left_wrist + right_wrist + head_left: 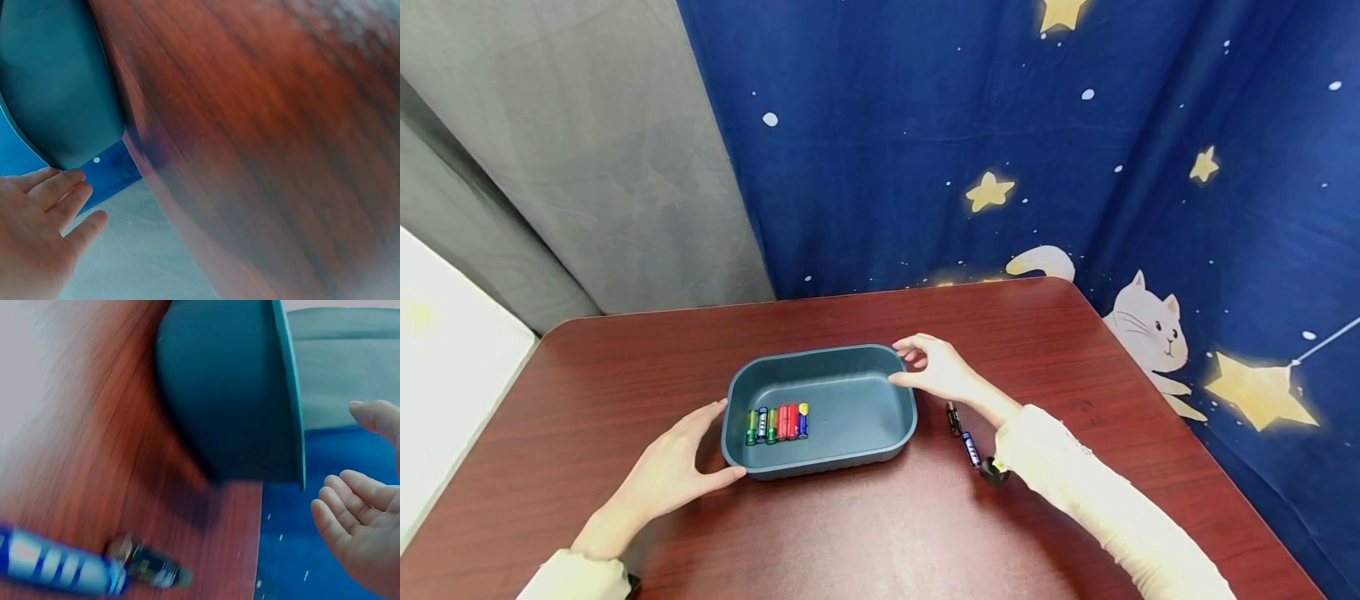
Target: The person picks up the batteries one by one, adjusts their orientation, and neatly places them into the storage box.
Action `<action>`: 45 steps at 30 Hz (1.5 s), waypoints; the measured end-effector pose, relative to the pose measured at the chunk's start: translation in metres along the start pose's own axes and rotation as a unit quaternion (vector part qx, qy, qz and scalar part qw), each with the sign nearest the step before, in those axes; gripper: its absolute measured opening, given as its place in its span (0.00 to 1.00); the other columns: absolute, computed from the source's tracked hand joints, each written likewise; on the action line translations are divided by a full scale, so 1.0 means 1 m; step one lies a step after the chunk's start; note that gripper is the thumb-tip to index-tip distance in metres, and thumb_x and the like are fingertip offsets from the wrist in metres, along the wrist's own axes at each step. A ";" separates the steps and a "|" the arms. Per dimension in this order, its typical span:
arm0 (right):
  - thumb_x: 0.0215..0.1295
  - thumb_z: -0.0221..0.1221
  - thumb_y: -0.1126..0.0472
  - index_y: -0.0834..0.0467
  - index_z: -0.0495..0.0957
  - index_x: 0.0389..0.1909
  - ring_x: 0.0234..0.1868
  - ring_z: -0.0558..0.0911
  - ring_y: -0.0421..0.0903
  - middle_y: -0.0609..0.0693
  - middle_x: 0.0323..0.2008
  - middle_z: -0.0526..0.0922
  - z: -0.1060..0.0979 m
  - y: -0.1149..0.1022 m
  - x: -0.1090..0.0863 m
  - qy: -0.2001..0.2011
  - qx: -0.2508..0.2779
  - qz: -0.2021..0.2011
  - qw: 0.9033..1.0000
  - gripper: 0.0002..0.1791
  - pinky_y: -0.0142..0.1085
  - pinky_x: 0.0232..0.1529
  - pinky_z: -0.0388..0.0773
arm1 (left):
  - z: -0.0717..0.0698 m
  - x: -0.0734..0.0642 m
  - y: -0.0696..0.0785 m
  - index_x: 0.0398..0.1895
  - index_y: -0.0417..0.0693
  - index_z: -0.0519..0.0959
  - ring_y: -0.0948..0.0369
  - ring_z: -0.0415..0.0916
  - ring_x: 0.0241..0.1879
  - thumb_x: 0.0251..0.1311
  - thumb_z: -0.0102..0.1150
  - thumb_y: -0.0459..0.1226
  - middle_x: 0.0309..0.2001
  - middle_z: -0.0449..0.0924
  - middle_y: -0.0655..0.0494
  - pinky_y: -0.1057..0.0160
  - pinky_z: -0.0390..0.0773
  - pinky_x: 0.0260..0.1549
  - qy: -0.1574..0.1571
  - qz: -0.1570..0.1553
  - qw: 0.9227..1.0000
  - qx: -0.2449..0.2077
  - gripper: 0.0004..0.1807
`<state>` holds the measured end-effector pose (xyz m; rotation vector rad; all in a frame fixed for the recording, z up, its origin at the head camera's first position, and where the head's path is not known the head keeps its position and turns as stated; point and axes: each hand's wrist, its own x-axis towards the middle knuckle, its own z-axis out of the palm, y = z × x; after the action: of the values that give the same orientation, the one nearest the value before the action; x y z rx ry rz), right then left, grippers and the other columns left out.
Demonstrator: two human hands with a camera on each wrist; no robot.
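A dark teal plastic tub (850, 417) sits on the table, with a row of several batteries (782, 422) side by side in its left part; they are green, dark blue, red and blue-yellow. At the tub's left end, my left hand (672, 468) has thumb and fingers spread, fingertips at the rim. My right hand (942, 368) hovers by the far right corner with fingers loosely bent, holding nothing; in the right wrist view it appears apart from the tub wall (231, 394). Right of the tub lie a black battery (953, 418) and a blue-white battery (971, 449), nearly end to end.
The reddish-brown wooden table (850, 533) ends at a back edge close to a grey curtain (625, 167) and a blue starry curtain (887, 167). A white surface (452, 375) stands at the left.
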<state>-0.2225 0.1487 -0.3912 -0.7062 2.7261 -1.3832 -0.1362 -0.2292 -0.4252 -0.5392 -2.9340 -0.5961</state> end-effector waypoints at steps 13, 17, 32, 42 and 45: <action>0.48 0.67 0.61 0.68 0.72 0.49 0.42 0.76 0.57 0.63 0.43 0.77 -0.031 0.045 -0.038 -0.032 -0.041 -0.014 0.999 0.27 0.43 0.43 0.77 | 0.001 0.000 0.001 0.65 0.42 0.60 0.47 0.63 0.58 0.39 0.60 0.66 0.60 0.64 0.43 0.40 0.69 0.49 -0.005 -0.003 1.000 -0.002 0.54; 0.46 0.67 0.61 0.69 0.73 0.47 0.41 0.77 0.56 0.62 0.42 0.78 -0.035 0.054 -0.050 -0.047 -0.049 -0.026 0.997 0.27 0.43 0.42 0.77 | 0.000 0.000 0.001 0.65 0.42 0.60 0.47 0.63 0.58 0.39 0.61 0.65 0.60 0.64 0.42 0.40 0.68 0.49 0.000 -0.003 1.000 0.000 0.53; 0.39 0.68 0.59 0.65 0.76 0.39 0.36 0.76 0.47 0.51 0.33 0.78 -0.033 0.067 -0.068 -0.095 -0.117 -0.048 0.987 0.24 0.36 0.38 0.74 | -0.001 -0.001 0.003 0.65 0.41 0.60 0.46 0.63 0.58 0.40 0.61 0.65 0.60 0.65 0.42 0.40 0.68 0.49 -0.002 -0.009 1.000 -0.001 0.53; 0.38 0.67 0.61 0.64 0.78 0.35 0.33 0.77 0.45 0.50 0.30 0.78 -0.028 0.069 -0.061 -0.092 -0.133 -0.072 0.984 0.19 0.33 0.37 0.74 | -0.003 -0.002 0.004 0.65 0.41 0.60 0.46 0.62 0.58 0.40 0.61 0.65 0.60 0.64 0.42 0.40 0.68 0.49 -0.004 -0.009 1.000 -0.002 0.53; 0.38 0.68 0.61 0.62 0.78 0.34 0.33 0.76 0.44 0.49 0.29 0.78 -0.027 0.071 -0.058 -0.086 -0.139 -0.075 0.984 0.18 0.33 0.37 0.74 | -0.002 -0.002 0.004 0.65 0.41 0.60 0.46 0.62 0.58 0.40 0.61 0.65 0.60 0.64 0.41 0.40 0.68 0.49 -0.002 -0.009 1.000 -0.001 0.53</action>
<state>-0.2036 0.2282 -0.4407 -1.0110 2.8027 -0.9164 -0.1332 -0.2273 -0.4217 -0.5168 -2.9453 -0.6015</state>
